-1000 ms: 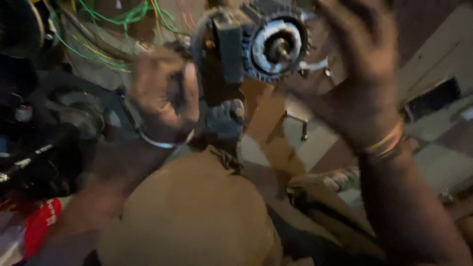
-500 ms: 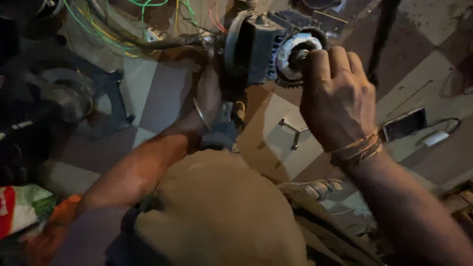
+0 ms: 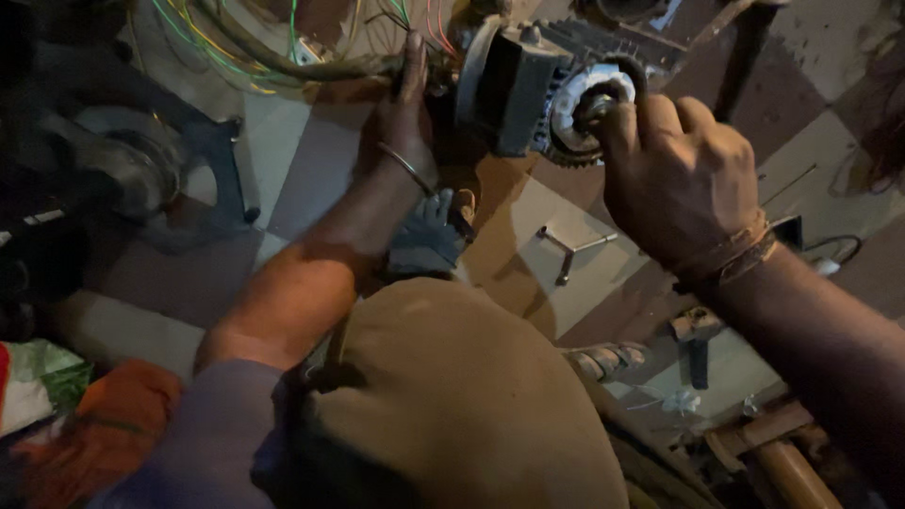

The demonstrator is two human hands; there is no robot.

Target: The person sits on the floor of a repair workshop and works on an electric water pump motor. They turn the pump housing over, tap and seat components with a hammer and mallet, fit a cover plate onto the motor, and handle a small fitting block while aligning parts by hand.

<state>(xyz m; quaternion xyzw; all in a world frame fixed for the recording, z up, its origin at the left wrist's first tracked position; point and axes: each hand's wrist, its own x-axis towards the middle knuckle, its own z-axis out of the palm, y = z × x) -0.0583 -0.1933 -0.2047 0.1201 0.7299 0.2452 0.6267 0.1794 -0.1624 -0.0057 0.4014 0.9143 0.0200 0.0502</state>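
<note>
Gripping the motor [image 3: 528, 85], right hand [image 3: 683, 179] fingers [image 3: 650, 118] wrap its hub.

Repair workshop, dim: electric motor [image 3: 556, 80] with exposed toothed wheel, coloured wire bundle [image 3: 255, 47] left of it, three-arm wrench [image 3: 570, 247] on checkered tile floor [image 3: 283, 160] below it, dark machine housing [image 3: 132, 170] far left.

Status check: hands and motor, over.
Right hand closed on the motor's shaft end. Left hand braces the motor beside the wires. Nothing blocking.
</note>
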